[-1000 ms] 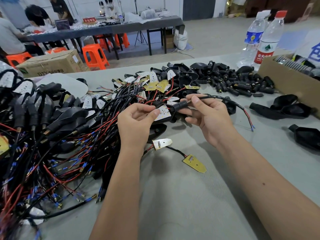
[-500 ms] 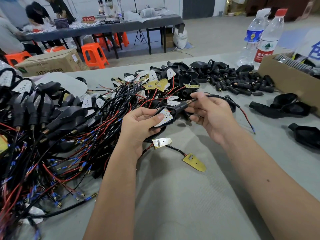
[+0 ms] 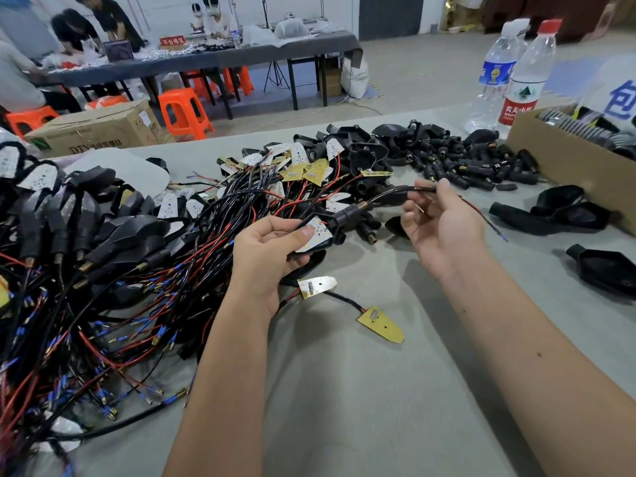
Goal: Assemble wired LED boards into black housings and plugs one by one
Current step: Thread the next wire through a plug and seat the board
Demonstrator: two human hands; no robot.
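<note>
My left hand [image 3: 265, 256] grips a black housing with a white LED board [image 3: 318, 235] seated in it, thumb pressing on the board. A black plug [image 3: 347, 216] with a metal spring sits at the housing's neck. From it a black cable [image 3: 395, 194] arcs right to my right hand [image 3: 440, 228], which pinches the cable between thumb and fingertips; red and black wire ends trail past it. Two loose boards, one white [image 3: 318, 285] and one yellow [image 3: 382, 325], lie on the table below my left hand.
A big tangle of finished wired housings [image 3: 86, 256] fills the left. Loose boards and black plugs [image 3: 464, 163] are heaped at the back. Empty housings [image 3: 557, 211] and a cardboard box [image 3: 578, 163] lie right, two water bottles [image 3: 509, 74] behind. People work at a far table.
My right hand has slid right along the cable, away from the plug, exposing the spring. My left hand turned the housing so the board faces up.
</note>
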